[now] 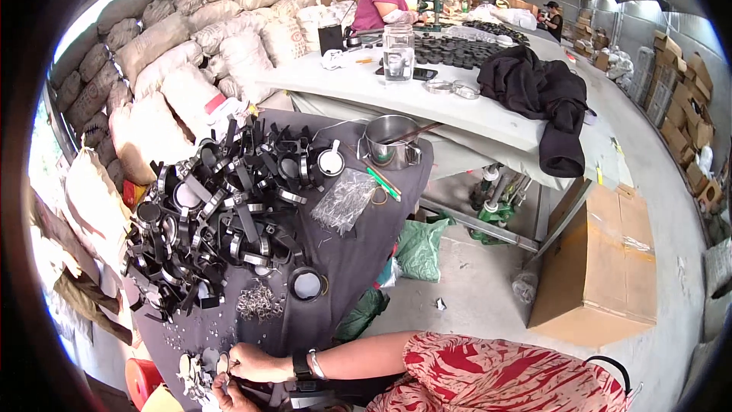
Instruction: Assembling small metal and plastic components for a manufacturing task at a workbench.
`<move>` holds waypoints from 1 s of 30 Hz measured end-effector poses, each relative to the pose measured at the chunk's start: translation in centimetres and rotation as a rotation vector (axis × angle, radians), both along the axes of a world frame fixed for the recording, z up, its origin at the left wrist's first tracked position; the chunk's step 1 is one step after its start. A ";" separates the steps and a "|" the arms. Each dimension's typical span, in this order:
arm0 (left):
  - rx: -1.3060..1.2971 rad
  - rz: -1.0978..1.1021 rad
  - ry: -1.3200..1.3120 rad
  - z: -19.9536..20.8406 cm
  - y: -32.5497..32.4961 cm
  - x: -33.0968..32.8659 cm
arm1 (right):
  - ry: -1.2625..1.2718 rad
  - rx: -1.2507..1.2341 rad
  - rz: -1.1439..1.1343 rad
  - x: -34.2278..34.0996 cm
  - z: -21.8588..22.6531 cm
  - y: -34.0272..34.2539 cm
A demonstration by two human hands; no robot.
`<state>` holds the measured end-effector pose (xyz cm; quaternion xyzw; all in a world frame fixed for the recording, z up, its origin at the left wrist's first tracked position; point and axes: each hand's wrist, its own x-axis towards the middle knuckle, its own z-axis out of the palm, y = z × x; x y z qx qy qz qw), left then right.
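My right hand [255, 364] reaches in from the right, with a black watch and a bracelet on its wrist. Its fingertips pinch a small pale part at the near edge of the dark cloth-covered table [358, 252]. My left hand [226, 394] sits just below it at the picture's lower edge, fingers curled, partly cut off. Several small pale discs [192, 372] lie beside both hands. A little heap of tiny metal pieces [259, 301] and a black ring with a white centre [307, 284] lie just beyond. A big pile of black straps and round parts [213, 198] covers the table's left half.
A clear bag of metal bits [347, 198], a steel pot [389, 141] and green pens [383, 183] sit on the far side. Stuffed sacks [152, 46] line the left. A long white table [457, 118] carries a black garment [541, 91]; a person in pink [381, 0] works there. Cardboard box [602, 259] stands on the floor.
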<state>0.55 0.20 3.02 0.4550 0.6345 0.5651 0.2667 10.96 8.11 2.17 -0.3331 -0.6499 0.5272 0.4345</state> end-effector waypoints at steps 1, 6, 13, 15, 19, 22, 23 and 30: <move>-0.009 0.002 0.024 0.7 -0.2 0.5 | -0.019 -0.118 0.004 0.2 0.7 -0.3; 0.021 -0.018 -0.068 0.6 0.1 -0.2 | -0.193 0.179 -0.163 -3.2 -1.8 0.2; -0.011 -0.054 -0.083 1.3 0.1 0.3 | -0.222 0.277 0.078 -1.0 -2.0 3.0; -0.013 -0.067 -0.149 1.2 0.0 0.3 | -0.135 0.506 0.043 -0.6 -1.8 3.3; 0.044 -0.111 -0.230 1.8 -0.4 0.6 | -0.215 0.337 0.202 0.9 1.3 3.5; -0.008 -0.067 -0.139 1.5 -0.3 0.3 | -0.343 0.501 0.301 1.0 2.0 4.8; 0.021 -0.106 -0.191 1.3 -0.3 0.1 | -0.368 0.554 0.314 1.0 2.2 5.0; -0.008 -0.111 -0.261 2.0 -0.4 0.4 | -0.692 0.649 0.385 0.2 3.9 6.4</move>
